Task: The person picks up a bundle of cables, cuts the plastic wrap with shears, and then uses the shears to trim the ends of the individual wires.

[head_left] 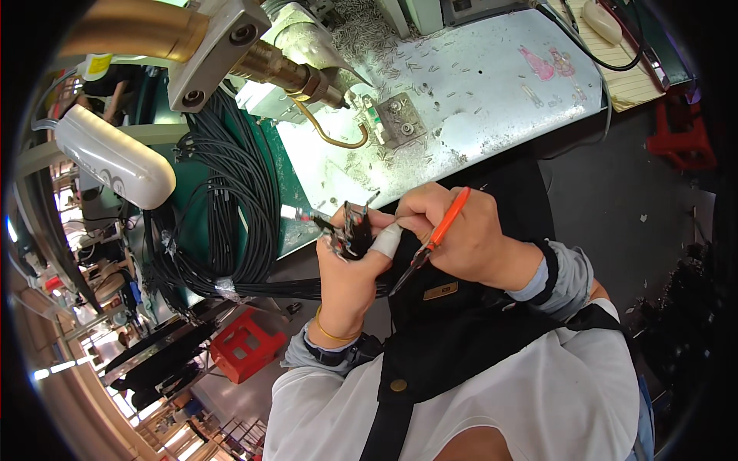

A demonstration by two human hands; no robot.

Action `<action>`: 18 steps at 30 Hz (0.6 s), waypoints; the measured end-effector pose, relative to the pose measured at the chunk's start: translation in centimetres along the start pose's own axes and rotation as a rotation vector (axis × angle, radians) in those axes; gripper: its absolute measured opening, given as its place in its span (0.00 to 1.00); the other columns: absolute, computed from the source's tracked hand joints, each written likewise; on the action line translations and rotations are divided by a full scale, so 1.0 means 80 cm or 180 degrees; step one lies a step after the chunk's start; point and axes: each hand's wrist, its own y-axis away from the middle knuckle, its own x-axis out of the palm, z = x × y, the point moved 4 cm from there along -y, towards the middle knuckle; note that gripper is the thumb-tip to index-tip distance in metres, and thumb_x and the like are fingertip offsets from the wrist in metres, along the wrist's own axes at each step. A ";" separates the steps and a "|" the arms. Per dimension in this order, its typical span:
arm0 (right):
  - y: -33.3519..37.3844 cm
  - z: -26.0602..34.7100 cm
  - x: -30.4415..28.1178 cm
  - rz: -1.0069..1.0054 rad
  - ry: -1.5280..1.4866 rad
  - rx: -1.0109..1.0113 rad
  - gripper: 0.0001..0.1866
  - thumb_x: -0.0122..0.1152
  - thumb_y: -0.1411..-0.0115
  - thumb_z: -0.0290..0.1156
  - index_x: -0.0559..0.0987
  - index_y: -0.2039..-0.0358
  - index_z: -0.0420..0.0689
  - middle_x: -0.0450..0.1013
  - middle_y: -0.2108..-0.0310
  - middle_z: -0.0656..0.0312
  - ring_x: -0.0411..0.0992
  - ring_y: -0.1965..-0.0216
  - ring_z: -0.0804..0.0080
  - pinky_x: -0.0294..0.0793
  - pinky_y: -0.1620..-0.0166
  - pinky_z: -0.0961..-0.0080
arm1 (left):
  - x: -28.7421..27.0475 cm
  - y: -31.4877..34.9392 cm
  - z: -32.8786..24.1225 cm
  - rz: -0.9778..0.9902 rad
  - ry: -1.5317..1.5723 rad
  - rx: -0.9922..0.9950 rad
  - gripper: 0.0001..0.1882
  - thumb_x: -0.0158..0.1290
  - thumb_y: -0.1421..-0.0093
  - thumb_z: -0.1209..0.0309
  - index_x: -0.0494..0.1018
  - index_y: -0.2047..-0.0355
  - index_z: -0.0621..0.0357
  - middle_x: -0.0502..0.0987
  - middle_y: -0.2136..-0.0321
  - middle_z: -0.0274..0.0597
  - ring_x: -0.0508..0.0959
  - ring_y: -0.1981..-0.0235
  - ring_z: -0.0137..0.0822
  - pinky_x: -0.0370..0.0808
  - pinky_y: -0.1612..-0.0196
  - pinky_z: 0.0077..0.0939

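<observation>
We hold both hands close together in front of our chest, the left hand (346,278) upright above its wrist (330,324), with its fingers curled in and its white-wrapped thumb (387,241) slanting up to the right. Our right forearm (565,280) slants in from the lower right, and the right hand (467,234) bends its fingers into a grip, thumb and forefinger pinched together at the left thumb's tip.

Red stools (681,140) stand on the grey floor (634,223), with bright windows (123,402) at the lower left.
</observation>
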 end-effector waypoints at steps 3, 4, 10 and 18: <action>0.006 -0.012 0.009 0.0151 -0.1425 0.1263 0.07 0.58 0.51 0.22 0.70 0.71 0.40 0.72 0.77 0.63 0.68 0.80 0.82 0.67 0.76 0.85 | 0.000 0.000 -0.002 -0.0203 -0.0197 0.0276 0.09 0.54 0.51 0.82 0.70 0.68 0.65 0.70 0.78 0.32 0.67 0.80 0.20 0.64 0.76 0.13; 0.005 -0.012 0.007 0.0145 -0.1424 0.1270 0.07 0.58 0.51 0.22 0.70 0.71 0.40 0.72 0.77 0.63 0.68 0.80 0.82 0.67 0.76 0.85 | 0.000 0.000 -0.001 -0.0252 -0.0098 0.0312 0.09 0.54 0.51 0.82 0.70 0.68 0.64 0.70 0.78 0.32 0.67 0.79 0.21 0.65 0.74 0.13; 0.007 -0.017 0.014 0.0210 -0.2941 0.2368 0.07 0.57 0.48 0.26 0.70 0.72 0.38 0.73 0.77 0.62 0.67 0.78 0.86 0.67 0.75 0.86 | -0.006 0.002 -0.002 -0.0261 0.0013 0.0230 0.09 0.54 0.51 0.82 0.69 0.68 0.64 0.70 0.77 0.33 0.66 0.80 0.20 0.64 0.76 0.13; 0.012 -0.019 -0.001 0.1026 -0.0653 0.1390 0.15 0.63 0.53 0.36 0.70 0.77 0.38 0.71 0.85 0.61 0.70 0.85 0.73 0.66 0.81 0.78 | -0.001 0.003 -0.002 -0.0078 0.0961 0.0142 0.10 0.52 0.49 0.83 0.68 0.66 0.66 0.71 0.77 0.35 0.63 0.85 0.19 0.56 0.84 0.12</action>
